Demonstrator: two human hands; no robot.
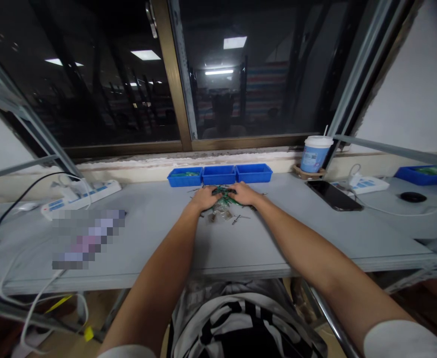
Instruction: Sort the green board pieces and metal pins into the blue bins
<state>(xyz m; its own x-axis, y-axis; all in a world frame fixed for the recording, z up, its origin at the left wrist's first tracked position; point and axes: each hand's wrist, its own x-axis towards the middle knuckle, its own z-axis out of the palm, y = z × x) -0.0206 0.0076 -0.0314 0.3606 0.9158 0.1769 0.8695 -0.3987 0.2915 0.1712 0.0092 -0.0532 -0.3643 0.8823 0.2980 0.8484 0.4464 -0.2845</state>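
A loose pile of small green pieces (224, 191) lies on the grey table, too small and blurred to name. From its left side my left hand (205, 198) reaches in, fingers curled onto the green pieces. On the opposite side my right hand (244, 194) is bent over the same pile, its fingers closed around the edge; the fingertips of both hands are partly hidden. Just in front of the pile is a clear plastic bag (223, 213) with brownish bits by it. Thin dark metal pins (237, 218) are scattered close to my right hand.
Behind the pile stand three blue bins: the left bin (170, 180) holds green items, beside the middle bin (219, 180) and right bin (255, 177). At right are a lidded cup (312, 158), a phone (332, 195) and a power strip (370, 185). Another power strip (104, 189) and cables lie left.
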